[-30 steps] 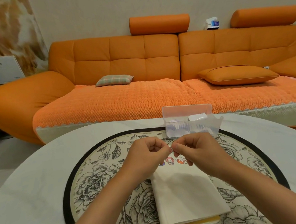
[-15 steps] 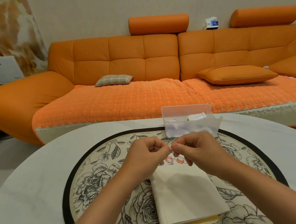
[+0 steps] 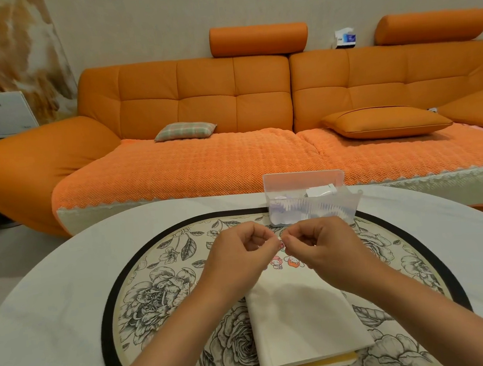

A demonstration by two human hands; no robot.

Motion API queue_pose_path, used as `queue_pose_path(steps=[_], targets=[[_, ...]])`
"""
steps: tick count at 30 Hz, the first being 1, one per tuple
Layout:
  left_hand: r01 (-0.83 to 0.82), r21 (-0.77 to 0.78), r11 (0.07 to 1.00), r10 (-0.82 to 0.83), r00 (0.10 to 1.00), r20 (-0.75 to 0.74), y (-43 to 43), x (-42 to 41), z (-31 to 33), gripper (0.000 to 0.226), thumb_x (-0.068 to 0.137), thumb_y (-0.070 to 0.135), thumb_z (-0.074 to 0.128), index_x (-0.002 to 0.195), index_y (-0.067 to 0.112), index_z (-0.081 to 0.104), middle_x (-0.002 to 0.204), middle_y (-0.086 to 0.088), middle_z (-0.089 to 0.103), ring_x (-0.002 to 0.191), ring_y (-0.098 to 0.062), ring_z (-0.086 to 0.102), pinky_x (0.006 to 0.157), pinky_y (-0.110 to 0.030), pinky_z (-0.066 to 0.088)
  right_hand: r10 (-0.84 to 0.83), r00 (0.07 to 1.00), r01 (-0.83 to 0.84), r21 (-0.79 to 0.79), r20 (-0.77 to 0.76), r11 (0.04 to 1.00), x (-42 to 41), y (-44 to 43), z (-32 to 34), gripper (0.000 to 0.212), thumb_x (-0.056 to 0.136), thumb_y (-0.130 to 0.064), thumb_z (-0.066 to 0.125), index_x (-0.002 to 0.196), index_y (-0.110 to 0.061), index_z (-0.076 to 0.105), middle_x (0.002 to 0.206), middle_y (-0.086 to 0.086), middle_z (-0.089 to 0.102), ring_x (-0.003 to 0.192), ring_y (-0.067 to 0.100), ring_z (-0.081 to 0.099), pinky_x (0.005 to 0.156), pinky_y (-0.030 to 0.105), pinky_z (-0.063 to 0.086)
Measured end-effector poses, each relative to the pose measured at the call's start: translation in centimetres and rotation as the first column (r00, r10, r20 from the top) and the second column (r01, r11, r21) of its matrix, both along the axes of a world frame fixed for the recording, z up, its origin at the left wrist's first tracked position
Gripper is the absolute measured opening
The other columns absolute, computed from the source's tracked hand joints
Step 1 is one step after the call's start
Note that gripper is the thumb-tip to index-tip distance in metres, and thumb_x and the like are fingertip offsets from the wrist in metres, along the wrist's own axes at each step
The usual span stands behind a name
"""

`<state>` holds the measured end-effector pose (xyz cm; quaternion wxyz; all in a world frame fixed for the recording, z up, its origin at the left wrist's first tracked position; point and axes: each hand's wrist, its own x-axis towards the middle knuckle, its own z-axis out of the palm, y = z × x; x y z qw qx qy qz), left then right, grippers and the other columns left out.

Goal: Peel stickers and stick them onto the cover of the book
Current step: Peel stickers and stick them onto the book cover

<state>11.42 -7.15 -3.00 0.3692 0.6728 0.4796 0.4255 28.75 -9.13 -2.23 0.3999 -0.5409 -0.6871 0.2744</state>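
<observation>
Both my left grip (image 3: pixel 239 256) and right grip (image 3: pixel 326 245) pinch one tiny sticker (image 3: pixel 281 241) between fingertips, above the far end of the book (image 3: pixel 302 319) at the middle of the tabletop (image 3: pixel 55 321). Featherlight, floppy and tacky, I judge: best held by its very edge only.

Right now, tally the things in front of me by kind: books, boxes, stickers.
Book: 1
Clear box: 1
Stickers stuck on the book: 2 showing
Sticker pinched by left hand and right hand: 1
Total: 5
</observation>
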Motion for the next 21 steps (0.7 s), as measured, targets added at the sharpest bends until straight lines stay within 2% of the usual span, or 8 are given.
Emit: queue_pose_path(steps=[1,3,4,6,9,12,16,21], targets=[[-0.074,0.151,0.986,0.088,0.992,-0.093,-0.1,0.0,-0.3,0.007,0.082,0.032,0.076,0.084,0.031,0.069,0.075,0.017,0.065,0.070,-0.001,0.059,0.065,-0.016,0.046,-0.019,1.000,0.018,0.020,0.022,1.000,0.0,0.0,-0.1,0.023,0.095,-0.019,0.063,0.075,-0.021,0.075,0.051,-0.002,0.057,0.048,0.007,0.040,0.050,0.021,0.035],[-0.129,0.484,0.865,0.284,0.922,-0.261,-0.4,0.0,-0.6,0.014,0.081,0.038,0.075,0.085,0.034,0.062,0.078,0.017,0.056,0.073,-0.002,0.051,0.058,-0.013,0.038,-0.063,0.996,0.058,0.066,0.070,0.996,0.1,0.0,-0.2,0.023,0.094,-0.017,0.063,0.074,-0.022,0.074,0.045,-0.012,0.051,0.044,0.004,0.039,0.048,0.014,0.031],[-0.120,0.553,0.824,0.325,0.901,-0.288,-0.6,0.2,-0.6,0.014,0.081,0.038,0.074,0.083,0.034,0.061,0.076,0.017,0.055,0.069,-0.001,0.049,0.056,-0.015,0.037,-0.079,0.993,0.071,0.089,0.090,0.993,0.1,0.0,-0.2,0.023,0.094,-0.017,0.063,0.075,-0.023,0.074,0.044,-0.015,0.050,0.043,0.005,0.040,0.047,0.012,0.032],[-0.142,0.465,0.874,0.288,0.922,-0.260,-1.1,0.7,-0.3,0.010,0.083,0.038,0.072,0.081,0.033,0.064,0.074,0.018,0.062,0.065,-0.001,0.053,0.056,-0.022,0.043,-0.100,0.988,0.085,0.127,0.117,0.988,0.1,-0.2,-0.1,0.021,0.093,-0.016,0.064,0.077,-0.023,0.075,0.044,-0.020,0.051,0.043,0.004,0.044,0.048,0.011,0.033],[-0.179,0.169,0.969,0.204,0.968,-0.148,-1.2,1.0,-0.3,0.006,0.083,0.039,0.071,0.078,0.035,0.072,0.075,0.027,0.068,0.066,0.000,0.062,0.065,-0.029,0.054,-0.121,0.980,0.096,0.157,0.160,0.983,0.1,-0.2,0.0,0.018,0.093,-0.018,0.065,0.081,-0.025,0.076,0.048,-0.028,0.052,0.047,0.003,0.048,0.050,0.012,0.035],[-0.118,-0.011,0.993,0.117,0.992,-0.035,-1.4,1.1,-0.1,0.011,0.084,0.033,0.071,0.076,0.030,0.077,0.071,0.017,0.074,0.068,-0.004,0.070,0.072,-0.032,0.059,-0.124,0.971,0.087,0.178,0.207,0.980,0.1,-0.3,0.0,0.017,0.093,-0.023,0.065,0.082,-0.030,0.075,0.057,-0.033,0.056,0.053,0.002,0.053,0.050,0.015,0.034],[-0.096,-0.139,0.986,0.106,0.992,0.066,-1.5,1.4,0.2,0.015,0.088,0.028,0.070,0.076,0.025,0.078,0.072,0.011,0.076,0.066,-0.011,0.073,0.059,-0.022,0.048,-0.140,0.954,0.079,0.225,0.266,0.971,0.0,-0.2,-0.2,0.020,0.092,-0.028,0.065,0.076,-0.037,0.071,0.068,-0.037,0.058,0.061,0.003,0.055,0.052,0.016,0.031],[-0.106,-0.187,0.977,0.124,0.989,0.087,-1.5,1.5,0.2,0.016,0.088,0.028,0.070,0.075,0.022,0.077,0.071,0.008,0.076,0.064,-0.014,0.073,0.058,-0.022,0.048,-0.151,0.948,0.081,0.247,0.281,0.966,0.0,-0.2,-0.4,0.014,0.092,-0.030,0.067,0.081,-0.036,0.072,0.069,-0.038,0.057,0.062,0.004,0.055,0.054,0.016,0.029]])
